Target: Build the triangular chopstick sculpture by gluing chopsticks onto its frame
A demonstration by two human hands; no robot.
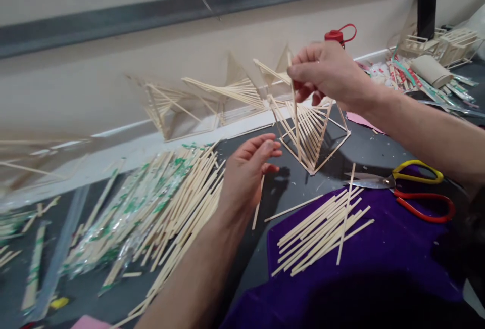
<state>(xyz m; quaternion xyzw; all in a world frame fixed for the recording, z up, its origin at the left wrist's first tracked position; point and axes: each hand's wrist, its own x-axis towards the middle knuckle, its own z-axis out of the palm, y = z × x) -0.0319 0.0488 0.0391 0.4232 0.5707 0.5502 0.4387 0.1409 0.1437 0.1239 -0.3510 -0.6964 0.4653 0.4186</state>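
My right hand (322, 71) pinches the upper end of a thin wooden stick (295, 111), held nearly upright. The stick's lower end overlaps a frame of glued wooden sticks (310, 132) with fanned, twisting rows; whether it touches the frame I cannot tell. Left of that frame, my left hand (252, 159) is raised over the table, its thumb and fingers curled together in a pinch. Anything between those fingertips is hidden or too small to make out. Loose cut sticks (322, 233) lie on a purple cloth (401, 248) in front of the frame.
Scissors (390, 181) with yellow and red handles lie at the cloth's edge. Bundles of sticks in plastic wrappers (147, 182) cover the left. More stick frames (223, 91) stand along the wall. A red-capped bottle (333, 36) and a dark phone (427, 13) are behind at right.
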